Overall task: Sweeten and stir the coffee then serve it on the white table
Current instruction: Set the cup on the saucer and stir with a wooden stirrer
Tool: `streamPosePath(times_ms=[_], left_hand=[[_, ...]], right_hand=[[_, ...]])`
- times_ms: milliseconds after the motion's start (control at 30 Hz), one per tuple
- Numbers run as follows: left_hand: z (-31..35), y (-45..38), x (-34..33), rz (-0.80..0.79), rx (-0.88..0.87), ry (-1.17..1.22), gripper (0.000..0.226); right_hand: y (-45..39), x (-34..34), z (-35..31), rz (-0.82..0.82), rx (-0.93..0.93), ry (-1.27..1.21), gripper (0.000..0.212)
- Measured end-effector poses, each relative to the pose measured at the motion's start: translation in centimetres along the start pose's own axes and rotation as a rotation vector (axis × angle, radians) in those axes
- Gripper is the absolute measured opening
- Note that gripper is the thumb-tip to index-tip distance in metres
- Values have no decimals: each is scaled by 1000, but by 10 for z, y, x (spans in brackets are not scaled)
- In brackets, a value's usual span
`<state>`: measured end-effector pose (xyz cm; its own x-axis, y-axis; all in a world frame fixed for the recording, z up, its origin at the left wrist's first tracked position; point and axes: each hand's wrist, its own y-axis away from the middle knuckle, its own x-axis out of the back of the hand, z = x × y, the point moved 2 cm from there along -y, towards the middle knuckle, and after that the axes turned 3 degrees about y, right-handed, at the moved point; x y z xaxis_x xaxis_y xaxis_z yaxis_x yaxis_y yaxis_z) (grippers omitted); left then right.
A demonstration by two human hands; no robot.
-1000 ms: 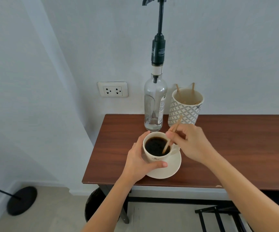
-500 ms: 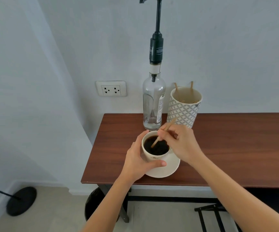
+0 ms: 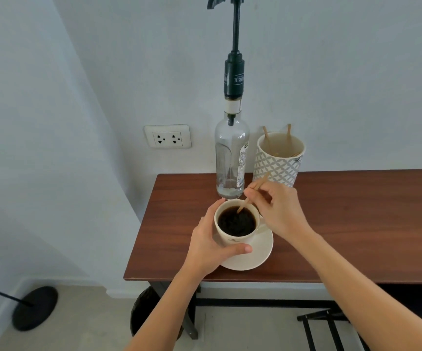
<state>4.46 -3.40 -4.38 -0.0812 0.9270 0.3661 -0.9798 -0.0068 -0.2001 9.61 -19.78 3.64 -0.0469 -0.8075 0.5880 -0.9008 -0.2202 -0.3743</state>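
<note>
We read "TEISS…", cut off, on the black pump collar [image 3: 234, 79] at upper centre; the bottle label [image 3: 241, 163] and cup emblem [image 3: 233, 240] stay illegible.

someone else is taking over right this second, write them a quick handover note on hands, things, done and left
Left hand: wrapped around the coffee cup, steadying it on its saucer.
Right hand: fingers pinch a wooden stir stick, its lower end in the coffee.
Things: cup and saucer sit near the front left of the brown table; the syrup pump bottle and a patterned cup of spare sticks stand behind it by the wall.
Done: stirring is under way; whether syrup went in cannot be told.
Left: finish stirring, take the stick out, carry the cup on its saucer to the white table, which is not in view.
</note>
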Motion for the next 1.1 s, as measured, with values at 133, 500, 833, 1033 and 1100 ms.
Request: streamPosePath(times_ms=[133,500,833,1033,1100], left_hand=[[-1,0,0,-1,9,-4,97],[-1,-1,0,-2,-3,-12,97],[-1,0,0,3,-15,-3,95],[-2,-1,-1,3,-1,-8,97],[-2,-1,-1,3,-5,-7,96]], right_hand=[[1,23,4,-89,-25,102,17],[-8,23,5,-99,-75,98,17],[-7,10,4,-16,-27,92,13],[4,3,-1,-184,-53,-45,18],[0,-6,-2,-116,-13,-60,20]])
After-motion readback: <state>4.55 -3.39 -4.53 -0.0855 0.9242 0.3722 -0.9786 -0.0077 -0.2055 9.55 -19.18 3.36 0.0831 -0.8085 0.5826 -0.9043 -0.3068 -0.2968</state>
